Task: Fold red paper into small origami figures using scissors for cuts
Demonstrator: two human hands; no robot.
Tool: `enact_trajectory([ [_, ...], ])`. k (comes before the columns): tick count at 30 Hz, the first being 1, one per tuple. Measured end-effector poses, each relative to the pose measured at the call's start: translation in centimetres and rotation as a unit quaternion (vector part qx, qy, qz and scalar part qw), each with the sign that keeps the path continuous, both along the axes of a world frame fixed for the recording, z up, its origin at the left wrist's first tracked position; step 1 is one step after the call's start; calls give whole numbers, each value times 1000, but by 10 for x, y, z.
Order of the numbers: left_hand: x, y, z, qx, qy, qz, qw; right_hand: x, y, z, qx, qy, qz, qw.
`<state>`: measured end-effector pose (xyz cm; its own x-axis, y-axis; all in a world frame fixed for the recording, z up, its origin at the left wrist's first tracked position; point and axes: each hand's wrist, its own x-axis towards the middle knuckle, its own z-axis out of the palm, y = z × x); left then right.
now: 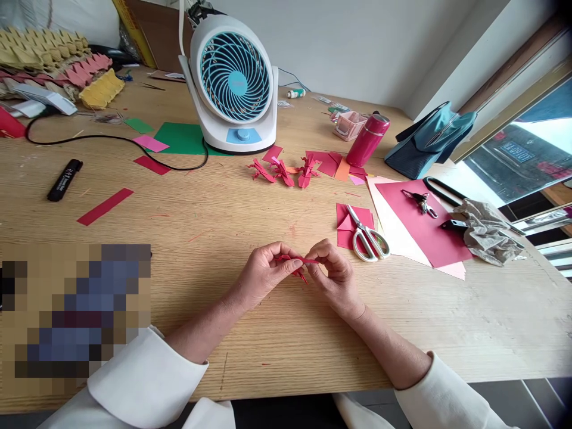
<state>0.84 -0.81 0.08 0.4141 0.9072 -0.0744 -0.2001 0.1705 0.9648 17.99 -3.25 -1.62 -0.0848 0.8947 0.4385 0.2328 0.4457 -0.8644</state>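
Note:
Near the front middle of the table, my left hand (270, 266) pinches a small folded piece of red paper (298, 272) between thumb and fingers. My right hand (333, 275) grips the other end of this paper, thumb against fingertips. Parts of the paper are covered by the fingers, so its full shape cannot be made out. Beyond the hands stand several folded red paper figures (282, 173) in a row. To the right of my right hand, white-handled scissors (367, 238) lie partly on red paper squares (342, 238).
A white fan (236, 134) stands at the back, its black cable (111, 140) running left. A red bottle (368, 140), a teal bag (431, 143) and red sheets (420, 220) occupy the right. A black marker (65, 180) and a red strip (105, 207) lie left.

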Motion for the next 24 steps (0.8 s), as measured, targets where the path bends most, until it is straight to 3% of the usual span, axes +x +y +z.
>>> enact_trajectory([
  [10,-3,-1,1,80,76,17,994,-1,-1,2,14,-25,14,1000],
  [17,-2,0,-3,73,52,24,996,-1,-1,1,2,-20,4,1000],
  [24,-5,2,-3,161,92,41,982,-3,0,-2,-90,63,17,994],
])
